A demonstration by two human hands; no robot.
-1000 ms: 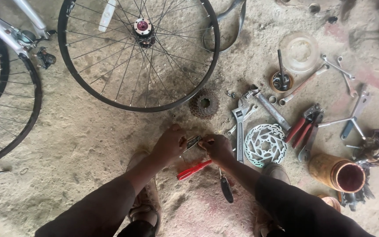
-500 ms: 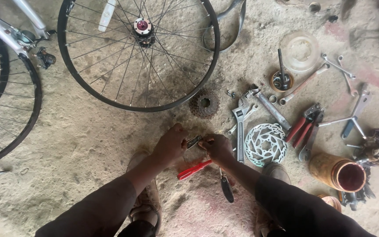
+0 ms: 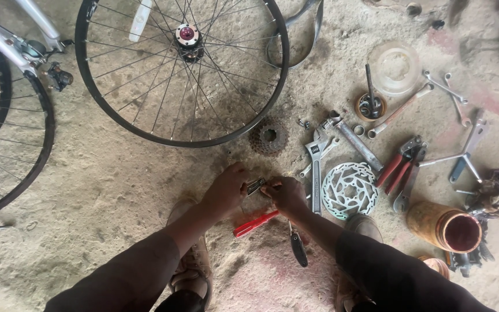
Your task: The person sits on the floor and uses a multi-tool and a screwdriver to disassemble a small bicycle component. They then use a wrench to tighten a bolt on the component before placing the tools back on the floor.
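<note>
Both hands meet low over the dusty concrete floor (image 3: 116, 190), in front of the person's feet. The left hand (image 3: 226, 189) and the right hand (image 3: 287, 193) close their fingers on a small metal part (image 3: 254, 186) that sits between them, pinched from both sides. It is grey, shiny and short; its exact shape is too small to tell. Just below the hands lies a tool with red handles (image 3: 255, 223), and a dark-handled screwdriver (image 3: 297, 245) lies beside the right forearm.

To the right of the hands, a silver adjustable wrench (image 3: 316, 173) lies lengthwise, next to a perforated brake disc rotor (image 3: 349, 189). A toothed cassette sprocket (image 3: 268, 137) sits just above the hands, close to the rim of a spoked bicycle wheel (image 3: 183, 69) lying flat.

Of the containers, a small round tin (image 3: 370, 107) holds a dark upright rod and some small metal pieces. A clear plastic lid (image 3: 394, 67) lies beside it. A copper-coloured can (image 3: 446, 227) lies on its side with its open mouth towards the camera; its inside looks dark reddish. Red-handled pliers (image 3: 397, 167) and several spanners (image 3: 451, 98) are scattered between these.
</note>
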